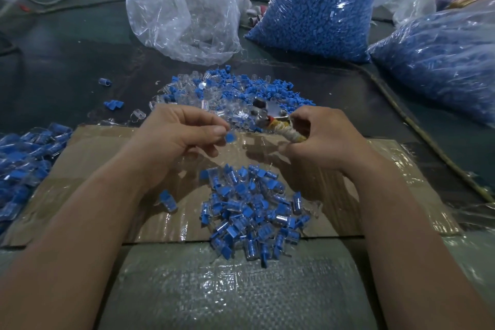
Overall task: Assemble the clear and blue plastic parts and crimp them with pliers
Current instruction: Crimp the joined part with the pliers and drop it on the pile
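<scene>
Head view: the left hand (182,139) pinches a small blue part (229,138) between thumb and forefinger. The pliers (276,124) lie just to its right, near but apart, head angled away up-left. The right hand (324,139) grasps their wrapped handles. I cannot tell how the jaws stand.

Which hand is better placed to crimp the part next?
The right hand, I think: it grips the pliers by the wrapped handle, their metal head close to the blue part that the left hand pinches in its fingers.
</scene>
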### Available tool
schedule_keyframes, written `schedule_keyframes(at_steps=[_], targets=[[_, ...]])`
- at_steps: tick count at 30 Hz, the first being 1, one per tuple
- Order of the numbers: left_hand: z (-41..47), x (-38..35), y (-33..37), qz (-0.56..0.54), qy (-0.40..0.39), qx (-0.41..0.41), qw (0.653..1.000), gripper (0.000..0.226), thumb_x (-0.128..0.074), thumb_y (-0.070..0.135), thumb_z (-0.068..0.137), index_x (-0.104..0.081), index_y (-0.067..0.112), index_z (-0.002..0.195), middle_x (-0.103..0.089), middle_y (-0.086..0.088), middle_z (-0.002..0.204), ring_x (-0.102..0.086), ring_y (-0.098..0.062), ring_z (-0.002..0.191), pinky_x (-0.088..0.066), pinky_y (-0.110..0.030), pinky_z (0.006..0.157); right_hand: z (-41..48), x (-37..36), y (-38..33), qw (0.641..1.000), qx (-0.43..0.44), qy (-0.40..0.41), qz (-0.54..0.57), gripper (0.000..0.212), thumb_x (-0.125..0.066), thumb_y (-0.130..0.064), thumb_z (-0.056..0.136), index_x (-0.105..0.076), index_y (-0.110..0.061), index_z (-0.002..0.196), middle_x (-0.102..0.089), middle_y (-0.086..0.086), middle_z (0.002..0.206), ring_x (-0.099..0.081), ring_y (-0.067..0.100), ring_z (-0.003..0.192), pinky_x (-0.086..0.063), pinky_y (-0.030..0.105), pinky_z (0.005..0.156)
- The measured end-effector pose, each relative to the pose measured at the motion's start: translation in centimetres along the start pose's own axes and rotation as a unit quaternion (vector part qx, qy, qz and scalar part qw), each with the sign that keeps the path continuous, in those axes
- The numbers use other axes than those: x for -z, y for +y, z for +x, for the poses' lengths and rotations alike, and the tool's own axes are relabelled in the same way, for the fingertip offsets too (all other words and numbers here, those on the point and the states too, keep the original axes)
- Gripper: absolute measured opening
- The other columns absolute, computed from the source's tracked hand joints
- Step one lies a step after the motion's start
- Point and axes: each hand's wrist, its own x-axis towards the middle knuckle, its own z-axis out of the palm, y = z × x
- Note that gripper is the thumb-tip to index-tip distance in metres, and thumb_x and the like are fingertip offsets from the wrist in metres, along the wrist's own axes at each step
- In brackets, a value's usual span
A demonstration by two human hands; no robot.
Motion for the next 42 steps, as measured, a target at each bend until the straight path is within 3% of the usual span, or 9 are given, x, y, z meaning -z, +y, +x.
schedule_keyframes(at_steps=[5, 12, 15, 19, 22, 26, 30, 35, 42], targets=[[-0.2, 0.1, 0.1, 0.056, -0.104, 0.020, 0.993, 0.022, -0.076, 0.030, 0.046, -0.072, 0.020, 0.065, -0.068, -0.003, 0.064, -0.056, -0.010, 0.056, -0.041, -0.017, 0.049, -0.1, 0.8, 0.7, 0.996, -0.029, -0.082, -0.007, 0.052, -0.074, -0.051, 0.066, -0.058, -0.015, 0.100, -0.058, 0.000, 0.092, -0.053, 0.016, 0.083, -0.044, 0.033, 0.075], [-0.2, 0.3, 0.2, 0.086, -0.161, 0.005, 0.983, 0.025, -0.076, 0.029, 0.046, -0.074, 0.014, 0.066, -0.070, -0.002, 0.065, -0.064, -0.007, 0.060, -0.050, -0.014, 0.055, -0.3, 0.7, 0.7, 0.989, -0.019, -0.148, -0.008, 0.059, -0.077, -0.050, 0.060, -0.051, -0.025, 0.106, -0.044, -0.017, 0.090, -0.045, 0.003, 0.083, -0.038, 0.020, 0.068], [-0.2, 0.1, 0.2, 0.100, -0.168, 0.009, 0.981, 0.022, -0.075, 0.021, 0.049, -0.073, 0.011, 0.069, -0.070, -0.004, 0.064, -0.065, -0.008, 0.058, -0.049, -0.013, 0.055, -0.3, 0.6, 0.8, 0.987, -0.018, -0.156, -0.022, 0.069, -0.081, -0.049, 0.055, -0.050, -0.026, 0.112, -0.042, -0.016, 0.093, -0.045, 0.007, 0.090, -0.041, 0.025, 0.075], [-0.2, 0.0, 0.2, 0.084, -0.126, 0.012, 0.988, 0.022, -0.074, 0.024, 0.050, -0.071, 0.010, 0.067, -0.067, -0.002, 0.060, -0.062, -0.007, 0.053, -0.048, -0.013, 0.052, -0.6, 0.9, 1.1, 0.983, -0.024, -0.184, 0.003, 0.065, -0.080, -0.050, 0.054, -0.044, -0.034, 0.106, -0.040, -0.021, 0.095, -0.042, 0.000, 0.087, -0.034, 0.016, 0.068], [0.0, -0.3, -0.2, 0.069, -0.010, 0.008, 0.998, 0.025, -0.072, 0.029, 0.058, -0.067, 0.006, 0.068, -0.062, 0.001, 0.056, -0.055, -0.005, 0.049, -0.050, -0.021, 0.057, -0.7, 1.1, 1.3, 0.981, -0.033, -0.190, 0.021, 0.058, -0.081, -0.046, 0.058, -0.043, -0.038, 0.101, -0.041, -0.022, 0.095, -0.042, -0.001, 0.086, -0.033, 0.014, 0.066], [0.6, -1.1, -0.8, 0.240, 0.161, -0.107, 0.951, 0.009, -0.066, 0.014, 0.080, -0.065, 0.022, 0.076, -0.063, 0.006, 0.072, -0.057, 0.005, 0.059, -0.044, -0.006, 0.056, -0.9, 1.4, 1.4, 0.982, -0.026, -0.188, 0.014, 0.056, -0.081, -0.043, 0.060, -0.049, -0.036, 0.105, -0.043, -0.021, 0.097, -0.043, 0.000, 0.087, -0.034, 0.015, 0.066], [1.2, -1.1, -1.4, 0.339, 0.150, -0.126, 0.920, 0.025, -0.062, 0.014, 0.085, -0.064, 0.016, 0.110, -0.059, 0.001, 0.097, -0.055, -0.009, 0.087, -0.041, -0.020, 0.079, -1.1, 1.9, 1.9, 0.980, -0.034, -0.194, 0.019, 0.059, -0.078, -0.047, 0.062, -0.056, -0.032, 0.114, -0.047, -0.021, 0.097, -0.045, -0.001, 0.088, -0.034, 0.016, 0.067], [2.1, -1.0, -2.3, 0.431, 0.048, -0.102, 0.895, 0.044, -0.053, 0.031, 0.090, -0.045, 0.031, 0.134, -0.042, 0.003, 0.126, -0.037, -0.012, 0.118, -0.029, -0.033, 0.102, -0.7, 1.8, 1.7, 0.996, -0.028, -0.072, 0.047, 0.040, -0.067, -0.050, 0.073, -0.062, -0.026, 0.104, -0.056, -0.017, 0.090, -0.052, -0.001, 0.084, -0.042, 0.016, 0.068], [2.7, -0.8, -2.8, 0.495, 0.004, -0.061, 0.867, 0.040, -0.046, 0.039, 0.093, -0.044, 0.040, 0.133, -0.040, 0.005, 0.118, -0.033, -0.014, 0.114, -0.029, -0.032, 0.093, 0.2, 0.7, 0.9, 0.999, -0.016, 0.047, 0.013, 0.017, -0.063, -0.035, 0.085, -0.065, -0.022, 0.096, -0.056, -0.012, 0.082, -0.052, 0.004, 0.077, -0.040, 0.021, 0.069]])
